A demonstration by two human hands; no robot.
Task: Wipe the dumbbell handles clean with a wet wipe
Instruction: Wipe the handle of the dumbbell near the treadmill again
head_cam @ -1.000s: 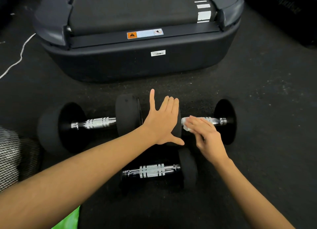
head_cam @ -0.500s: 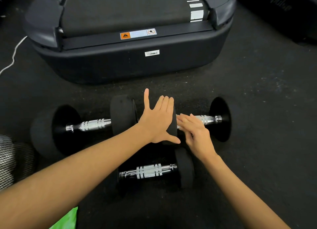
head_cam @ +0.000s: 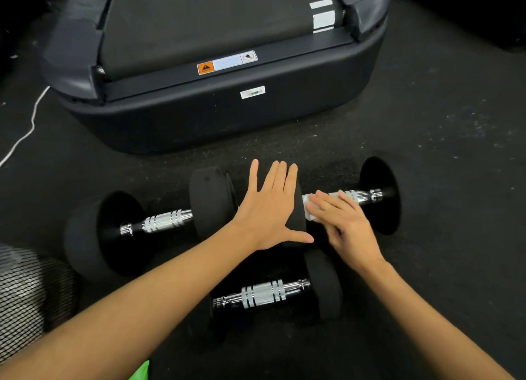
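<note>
Right hand (head_cam: 341,223) presses a white wipe (head_cam: 310,206) on the dumbbell's (head_cam: 378,194) ridged chrome handle (head_cam: 355,195), lying left-right; flat, open left hand (head_cam: 270,211) steadies its round black weight.

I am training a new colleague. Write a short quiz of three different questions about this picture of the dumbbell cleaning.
1. True or false: the left hand lies flat, fingers straight, on a black weight of the dumbbell being wiped.
2. Multiple choice: where is the wet wipe?
A. on the floor beside the treadmill
B. under the right hand, on the chrome handle of the far right dumbbell
C. on the nearest dumbbell
3. Fill in: the number of dumbbells in view is ___.

Key:
1. True.
2. B.
3. Three: the far right dumbbell, the far left dumbbell and the nearest dumbbell, all on the dark floor before the treadmill.
</note>
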